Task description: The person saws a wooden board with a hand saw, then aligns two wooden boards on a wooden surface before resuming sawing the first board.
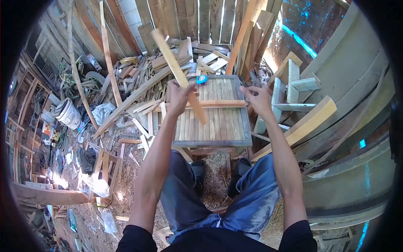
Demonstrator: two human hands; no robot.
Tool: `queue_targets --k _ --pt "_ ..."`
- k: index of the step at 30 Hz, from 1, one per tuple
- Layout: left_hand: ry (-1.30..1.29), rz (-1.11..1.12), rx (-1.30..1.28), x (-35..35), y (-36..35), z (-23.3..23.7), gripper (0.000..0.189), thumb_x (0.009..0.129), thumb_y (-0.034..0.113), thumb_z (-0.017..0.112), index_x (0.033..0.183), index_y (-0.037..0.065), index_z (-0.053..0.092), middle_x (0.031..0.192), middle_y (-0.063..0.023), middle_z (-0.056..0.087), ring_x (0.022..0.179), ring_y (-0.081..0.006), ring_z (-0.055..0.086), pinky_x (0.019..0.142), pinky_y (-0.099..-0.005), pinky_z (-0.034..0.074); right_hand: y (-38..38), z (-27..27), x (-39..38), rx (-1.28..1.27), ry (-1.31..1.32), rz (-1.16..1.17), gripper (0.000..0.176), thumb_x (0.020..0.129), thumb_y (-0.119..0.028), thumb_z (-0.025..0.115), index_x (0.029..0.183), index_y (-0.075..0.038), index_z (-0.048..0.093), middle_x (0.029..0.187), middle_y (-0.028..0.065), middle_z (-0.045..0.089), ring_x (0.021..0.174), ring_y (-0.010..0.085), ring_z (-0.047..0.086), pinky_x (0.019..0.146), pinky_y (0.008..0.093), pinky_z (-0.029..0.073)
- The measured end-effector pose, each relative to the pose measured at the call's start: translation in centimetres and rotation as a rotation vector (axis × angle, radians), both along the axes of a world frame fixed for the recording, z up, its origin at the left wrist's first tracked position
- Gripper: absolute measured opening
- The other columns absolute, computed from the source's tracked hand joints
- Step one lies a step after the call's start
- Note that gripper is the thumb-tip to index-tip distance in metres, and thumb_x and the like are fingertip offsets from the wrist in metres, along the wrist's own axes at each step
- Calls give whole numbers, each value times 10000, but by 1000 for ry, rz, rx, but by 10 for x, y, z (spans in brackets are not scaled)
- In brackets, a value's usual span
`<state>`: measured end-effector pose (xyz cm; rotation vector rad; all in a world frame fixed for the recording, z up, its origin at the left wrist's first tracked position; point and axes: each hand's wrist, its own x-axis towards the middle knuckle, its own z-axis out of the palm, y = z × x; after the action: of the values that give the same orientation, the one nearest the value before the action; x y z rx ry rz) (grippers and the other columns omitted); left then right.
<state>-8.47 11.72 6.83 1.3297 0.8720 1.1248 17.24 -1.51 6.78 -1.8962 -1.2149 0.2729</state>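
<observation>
Holding a pale wooden strip (171,62) aloft in the left hand (179,99), clear of the left part of the slatted table (226,126) by the look of it, with far end tipped out toward the scrap wood (210,63) and near end slanting down in front of the palm side. Wrapping fingers and thumb closely about the strip, somewhat below its middle. Apparently handling just this one length for now, with both ends free, a little blurred as if in motion. Judging by the slant and the long overhang, calling for a firm, level wrist and enough room to swing clear of the blue tape measure (202,79) at the table's far edge and of the reddish strip (224,103) lying across the slats. Reaching forward with the left forearm, elbow slightly bent, wrist nearly in line. Extending the right forearm forward and inward too, bringing the right hand (258,100) near the table's right edge, just beside the end of the reddish strip but seemingly not touching it. Bending the right fingers loosely, partly open, thumb and forefinger close together, with nothing seen in the grasp. Sitting with knees apart before the table, wooden frame (294,86) off to the right.
</observation>
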Motion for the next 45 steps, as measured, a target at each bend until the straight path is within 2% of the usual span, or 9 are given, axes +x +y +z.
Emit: queue_targets --k 2,6,12,18,24,27,31,38,45 --pt "-224 60 -123 21 -7 7 465 874 70 708 1108 -55 326 890 -165 612 715 -236 674 581 -347 598 5 -5 -2 30 -6 55 558 729 -607 751 951 -95 772 1090 293 520 1042 408 544 952 427 431" --pt "-624 46 -278 43 -3 -9 470 935 57 620 1193 -88 254 907 -170 598 709 -240 669 648 -381 632 -6 11 -25 -10 -11 221 475 804 -527 724 930 -70 758 876 199 571 1128 337 508 1070 439 320" --pt "-594 68 -194 55 -2 -12 490 941 63 609 1205 17 198 1020 -192 560 782 -240 664 719 -412 628 -16 0 3 -10 115 358 443 777 -515 757 925 -97 767 957 178 551 1083 356 506 1028 431 355" --pt "-590 69 -161 80 -24 1 493 943 84 616 1249 58 230 1117 -187 553 848 -258 672 740 -424 608 -18 2 9 -108 69 374 424 790 -459 759 864 -42 739 713 104 572 1093 306 483 987 451 332" --pt "-416 228 -132 80 -15 -5 384 989 235 562 1278 79 362 1007 -87 602 880 -206 635 776 -410 544 -22 3 30 160 464 248 340 836 -318 750 886 18 723 705 -22 595 640 75 508 619 239 404" --pt "-556 253 -294 44 11 -18 243 1016 290 469 1050 54 519 926 -74 598 786 -183 582 725 -355 527 -26 -5 44 118 435 145 341 835 -314 751 910 18 727 713 -13 599 672 82 507 621 251 397" --pt "-612 252 -337 -16 66 -65 261 1008 196 482 1204 27 446 977 -107 594 830 -211 624 689 -345 552 -27 -30 73 -18 311 85 350 838 -310 746 932 26 724 773 23 633 740 113 530 692 268 423" --pt "-165 384 -172 -69 71 -71 322 931 66 590 1223 -33 497 1011 -132 625 817 -184 646 706 -305 573 -23 -49 90 -137 280 55 395 843 -341 734 975 31 722 814 46 661 778 131 556 722 289 440" --pt "364 304 -265 -96 65 -81 171 878 93 685 974 -49 700 859 -102 688 730 -152 648 652 -250 544 -1 -76 93 -164 111 -94 437 874 -430 660 1088 -53 716 916 141 705 853 258 654 789 360 482"
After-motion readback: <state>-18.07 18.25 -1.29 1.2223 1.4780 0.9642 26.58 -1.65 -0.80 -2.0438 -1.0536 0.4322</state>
